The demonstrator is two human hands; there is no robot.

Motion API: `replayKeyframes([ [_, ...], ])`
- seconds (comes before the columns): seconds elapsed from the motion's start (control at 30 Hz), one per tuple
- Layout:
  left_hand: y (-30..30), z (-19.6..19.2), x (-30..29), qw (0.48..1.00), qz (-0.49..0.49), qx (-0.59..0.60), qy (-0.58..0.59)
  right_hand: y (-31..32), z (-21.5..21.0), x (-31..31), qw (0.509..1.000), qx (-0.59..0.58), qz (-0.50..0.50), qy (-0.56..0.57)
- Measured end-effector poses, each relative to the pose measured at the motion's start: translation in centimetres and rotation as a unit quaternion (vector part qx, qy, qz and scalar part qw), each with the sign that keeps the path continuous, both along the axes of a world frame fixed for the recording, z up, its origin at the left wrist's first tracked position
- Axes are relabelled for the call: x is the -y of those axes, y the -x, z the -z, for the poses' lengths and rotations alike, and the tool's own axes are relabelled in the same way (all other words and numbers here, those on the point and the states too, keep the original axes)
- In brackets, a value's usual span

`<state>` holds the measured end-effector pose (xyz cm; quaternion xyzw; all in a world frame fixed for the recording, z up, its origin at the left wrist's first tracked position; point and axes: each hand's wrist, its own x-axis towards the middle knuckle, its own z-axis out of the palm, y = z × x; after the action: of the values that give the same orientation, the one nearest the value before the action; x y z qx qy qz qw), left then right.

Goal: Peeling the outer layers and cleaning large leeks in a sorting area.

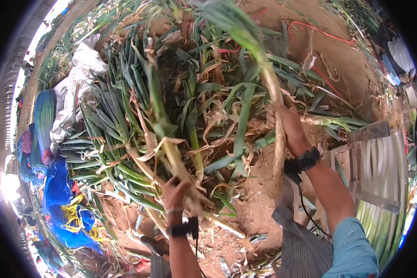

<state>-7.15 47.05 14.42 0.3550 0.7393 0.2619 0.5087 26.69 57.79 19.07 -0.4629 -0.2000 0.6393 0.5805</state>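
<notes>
**Across the dirt ground point(264, 224), a leafy heap point(129, 92)**

The heap of green stalks covers the ground's middle and reaches toward its left edge. At the right edge, pale trimmed stalks point(380, 167) lie side by side. Along the left edge sit a white sack point(81, 74) and, below it, a blue sack point(62, 194). Over the middle, a long stalk point(271, 78) stands nearly upright, leaves up, the right hand point(287, 123) clasped around its shaft. Left of it, a second stalk point(173, 157) tilts, the left hand point(176, 194) curled around its lower end.
</notes>
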Motion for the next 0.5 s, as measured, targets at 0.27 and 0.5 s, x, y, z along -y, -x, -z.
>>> replayKeyframes([
  [0.27, -9.7, -0.8, -9.0, 0.924, 0.096, -0.230, -0.291, -6.4, 11.2, 1.9, 0.928, 0.265, 0.011, 0.262],
  [0.5, -18.3, 8.6, -20.8, 0.890, 0.151, -0.425, -0.072, -4.6, 8.3, 2.1, 0.941, 0.174, -0.117, 0.264],
])
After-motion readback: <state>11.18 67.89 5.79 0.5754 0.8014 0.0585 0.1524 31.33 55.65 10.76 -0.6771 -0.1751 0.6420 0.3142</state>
